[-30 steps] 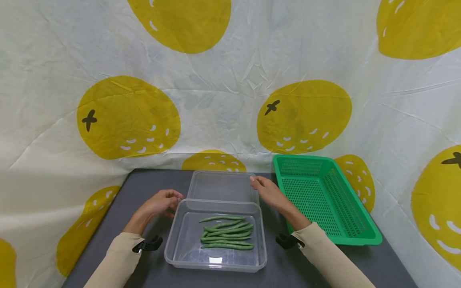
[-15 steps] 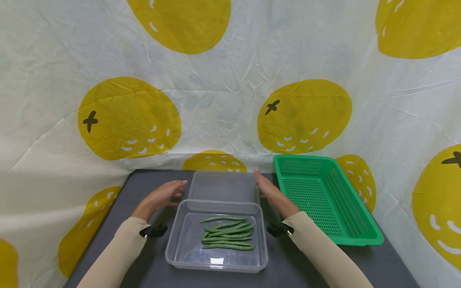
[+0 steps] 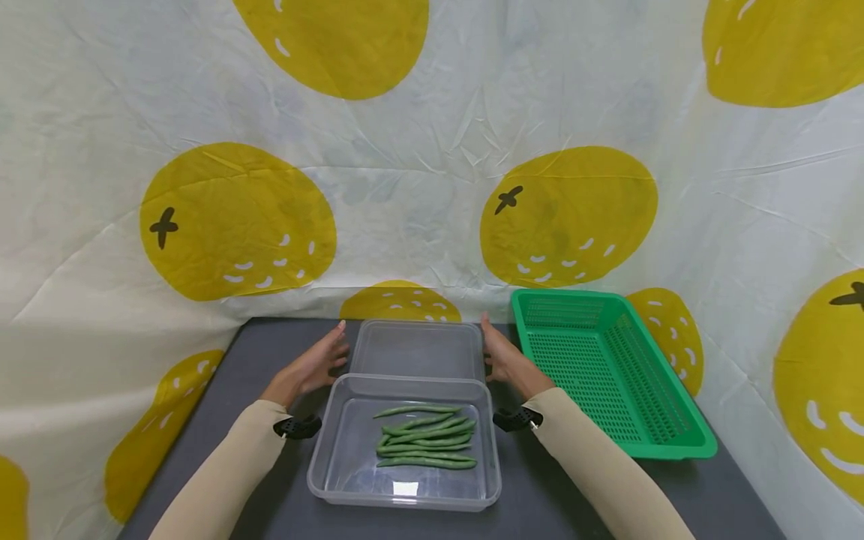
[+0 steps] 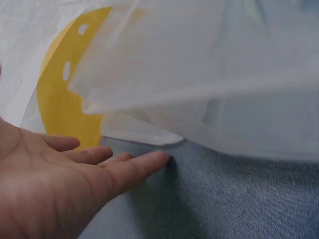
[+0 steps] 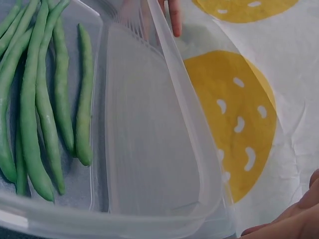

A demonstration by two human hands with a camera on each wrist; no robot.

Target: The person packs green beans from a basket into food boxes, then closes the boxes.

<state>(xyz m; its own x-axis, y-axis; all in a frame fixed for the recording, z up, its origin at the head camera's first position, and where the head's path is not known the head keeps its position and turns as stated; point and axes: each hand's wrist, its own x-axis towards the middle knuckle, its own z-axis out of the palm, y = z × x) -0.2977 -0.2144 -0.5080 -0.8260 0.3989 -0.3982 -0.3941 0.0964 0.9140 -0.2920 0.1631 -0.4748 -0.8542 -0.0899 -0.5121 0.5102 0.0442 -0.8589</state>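
Observation:
A clear rectangular plastic container (image 3: 403, 503) stands on the table with several green beans (image 3: 432, 442) lying side by side in it. Just behind it lies its translucent lid (image 3: 420, 349). My left hand (image 3: 313, 366) is at the lid's left side, its fingers extended; in the left wrist view the fingertips come close to a lid corner (image 4: 167, 138), and contact is unclear. On the opposite side, my right hand (image 3: 508, 361) is beside the lid's right edge, fingers pointing away from me. Only part of that hand (image 5: 294, 219) shows in the right wrist view. Neither hand grips anything.
To the right, a green perforated basket (image 3: 675, 448) sits tilted in angle on the dark table (image 3: 270, 349). A white cloth (image 3: 405, 225) with yellow fruit prints hangs behind and along both sides.
Both hands have moved to the lid's two sides. My left hand went forward and its fingers straightened; my right hand's fingers came off the lid's far right corner and extended forward.

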